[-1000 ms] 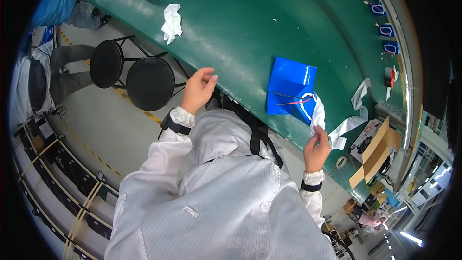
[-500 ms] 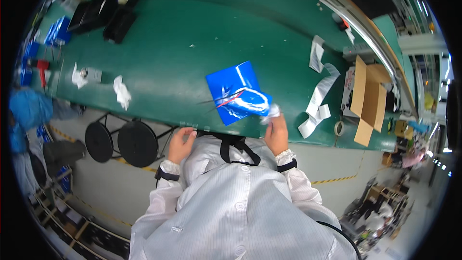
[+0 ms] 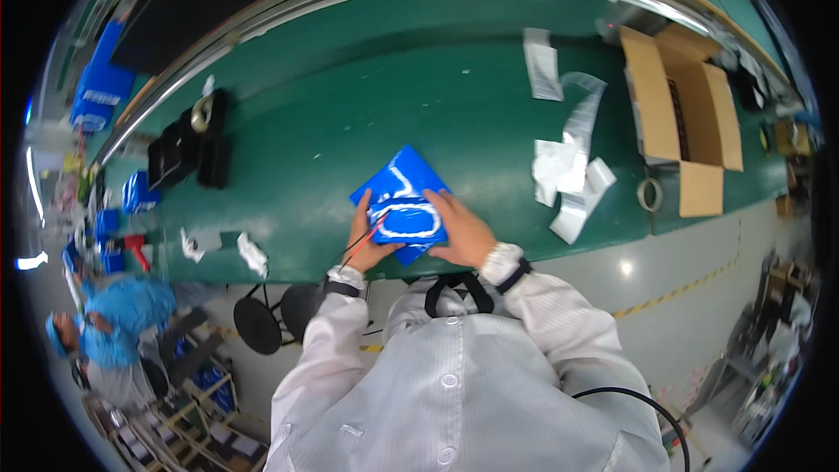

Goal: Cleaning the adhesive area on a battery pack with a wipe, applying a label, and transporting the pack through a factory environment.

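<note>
Between my two hands is a smaller blue shrink-wrapped battery pack [image 3: 408, 221] with glare on its glossy top and red and black wires trailing to the lower left. My left hand [image 3: 365, 243] closes on its left side, the wires running over the fingers. My right hand [image 3: 465, 232] grips its right side, thumb toward me and fingers at the far edge. Beneath it a larger flat blue pack [image 3: 404, 173] lies turned at an angle on the green table [image 3: 332, 105]. The undersides of the fingers are hidden.
White strips [image 3: 572, 140] lie to the right, near a tape roll [image 3: 649, 195] and an open cardboard box [image 3: 647, 100]. Black trays [image 3: 179, 153], crumpled white pieces [image 3: 253, 255] and a red tool [image 3: 136, 250] are left. A person in blue [image 3: 131, 310] sits beyond; stools [image 3: 258, 325] stand below.
My left hand has come from the table edge onto the smaller pack. My right hand has let go of a white scrap and grips the pack too. The view has shifted.
</note>
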Available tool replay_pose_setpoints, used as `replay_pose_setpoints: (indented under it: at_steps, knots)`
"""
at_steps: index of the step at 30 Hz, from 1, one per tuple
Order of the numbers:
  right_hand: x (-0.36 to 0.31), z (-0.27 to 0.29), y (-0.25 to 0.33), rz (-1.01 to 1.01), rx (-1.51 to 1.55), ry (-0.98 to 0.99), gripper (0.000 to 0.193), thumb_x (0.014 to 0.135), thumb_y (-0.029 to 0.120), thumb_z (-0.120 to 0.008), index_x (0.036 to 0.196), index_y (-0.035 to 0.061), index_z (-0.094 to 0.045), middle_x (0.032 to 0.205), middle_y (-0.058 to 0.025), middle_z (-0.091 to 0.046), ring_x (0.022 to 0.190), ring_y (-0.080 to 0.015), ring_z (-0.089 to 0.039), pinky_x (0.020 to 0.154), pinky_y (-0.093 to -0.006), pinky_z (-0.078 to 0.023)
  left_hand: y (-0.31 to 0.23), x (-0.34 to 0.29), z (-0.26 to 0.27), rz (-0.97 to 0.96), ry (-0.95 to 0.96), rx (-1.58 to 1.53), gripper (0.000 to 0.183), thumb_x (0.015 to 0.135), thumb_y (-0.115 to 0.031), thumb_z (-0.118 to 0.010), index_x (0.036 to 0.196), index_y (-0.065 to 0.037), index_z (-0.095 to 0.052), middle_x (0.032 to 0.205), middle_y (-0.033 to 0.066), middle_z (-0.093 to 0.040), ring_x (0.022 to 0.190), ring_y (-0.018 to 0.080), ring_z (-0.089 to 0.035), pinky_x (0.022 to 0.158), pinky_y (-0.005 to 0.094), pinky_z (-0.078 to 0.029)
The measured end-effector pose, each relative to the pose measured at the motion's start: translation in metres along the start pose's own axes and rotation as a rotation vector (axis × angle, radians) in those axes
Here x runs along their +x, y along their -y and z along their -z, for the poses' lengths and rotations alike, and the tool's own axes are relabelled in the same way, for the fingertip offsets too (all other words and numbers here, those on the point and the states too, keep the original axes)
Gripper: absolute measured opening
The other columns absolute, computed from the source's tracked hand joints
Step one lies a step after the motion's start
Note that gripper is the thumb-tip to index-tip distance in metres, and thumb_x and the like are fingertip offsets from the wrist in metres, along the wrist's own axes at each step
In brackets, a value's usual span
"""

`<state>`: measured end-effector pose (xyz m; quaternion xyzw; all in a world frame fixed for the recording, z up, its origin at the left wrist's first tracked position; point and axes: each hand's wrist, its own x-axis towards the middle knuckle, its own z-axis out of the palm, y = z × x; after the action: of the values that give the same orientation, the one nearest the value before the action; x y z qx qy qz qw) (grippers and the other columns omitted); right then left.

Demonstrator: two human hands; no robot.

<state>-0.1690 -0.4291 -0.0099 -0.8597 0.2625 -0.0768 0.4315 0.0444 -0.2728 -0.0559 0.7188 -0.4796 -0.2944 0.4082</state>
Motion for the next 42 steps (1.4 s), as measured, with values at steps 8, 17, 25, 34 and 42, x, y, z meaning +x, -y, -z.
replay_pose_setpoints:
  at_steps: [8, 17, 25, 34, 42]
  knots:
    - [0.004, 0.003, -0.029, 0.111, 0.351, -0.080, 0.083, 0.071, 0.009, -0.088, 0.140, 0.0090, -0.042, 0.136, -0.0191, -0.054, 0.122, -0.0353, -0.060, 0.104, -0.0415, -0.049, -0.041, 0.001, -0.004, 0.034, 0.016, -0.111, 0.094, 0.067, -0.016, -0.096, 0.142, -0.003, -0.041, 0.139, 0.0173, -0.055, 0.124, 0.0276, -0.060, 0.108, 0.0406, -0.048]
    - [0.024, -0.030, -0.052, 0.090, 0.704, 0.127, 0.098, 0.070, 0.004, -0.086, 0.150, 0.0099, -0.030, 0.143, -0.0129, -0.045, 0.137, -0.0272, -0.045, 0.114, -0.0382, -0.039, -0.125, 0.004, 0.014, -0.069, -0.089, 0.365, 0.085, 0.057, -0.016, -0.095, 0.131, -0.004, -0.055, 0.123, 0.0178, -0.061, 0.114, 0.0372, -0.061, 0.099, 0.0454, -0.049]
    - [-0.028, -0.027, -0.081, -0.277, 0.625, 0.040, 0.059, 0.088, 0.014, -0.075, 0.139, 0.0048, -0.046, 0.122, -0.0172, -0.063, 0.104, -0.0273, -0.069, 0.088, -0.0379, -0.056, -0.092, 0.034, -0.018, 0.085, 0.021, 0.692, 0.087, 0.054, -0.023, -0.094, 0.131, -0.009, -0.056, 0.119, 0.0143, -0.061, 0.111, 0.0367, -0.059, 0.094, 0.0471, -0.048]
    - [-0.149, 0.080, -0.155, -0.518, 0.186, -0.880, 0.022, 0.094, 0.011, -0.066, 0.112, -0.0006, -0.059, 0.097, -0.0167, -0.068, 0.080, -0.0257, -0.068, 0.072, -0.0349, -0.054, -0.095, 0.054, -0.031, 0.153, 0.029, 0.777, 0.092, 0.052, -0.027, -0.096, 0.132, -0.010, -0.055, 0.121, 0.0121, -0.060, 0.113, 0.0352, -0.058, 0.094, 0.0481, -0.048]
    - [-0.137, 0.090, -0.184, -0.625, 0.245, -0.898, 0.033, 0.086, 0.009, -0.072, 0.114, -0.0011, -0.058, 0.109, -0.0199, -0.057, 0.101, -0.0370, -0.057, 0.089, -0.0448, -0.047, -0.194, 0.070, -0.147, -0.294, 0.393, 0.413, 0.025, 0.084, -0.022, -0.078, 0.105, -0.010, -0.073, 0.108, 0.0107, -0.069, 0.105, 0.0316, -0.065, 0.090, 0.0403, -0.048]
